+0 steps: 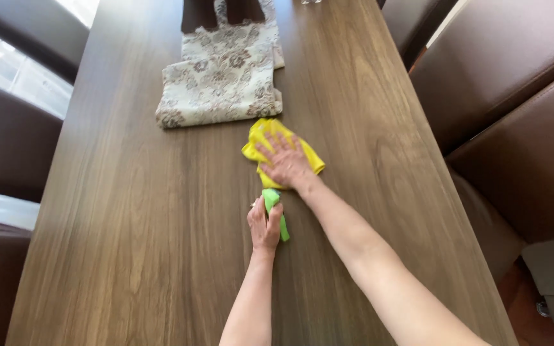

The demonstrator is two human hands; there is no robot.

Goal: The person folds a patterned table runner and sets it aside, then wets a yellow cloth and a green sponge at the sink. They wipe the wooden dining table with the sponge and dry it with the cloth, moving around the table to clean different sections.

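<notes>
Long brown wood-grain tabletop (129,211) fills the frame. Upper centre: folded beige floral fabric runner (222,80). Lower centre: left hand (265,225), grip closed around a green spray bottle (273,204). Just right, mid-frame: right hand (286,160), fingers spread flat, pressing a crumpled yellow cloth (270,138). Right edge: brown leather chairs (520,109).

Cloth (270,138) on table (129,224), under right hand (288,163); bottle (276,208) just nearer, in left hand (264,225); folded runner (222,77) behind cloth; chairs (514,115) right of table.
</notes>
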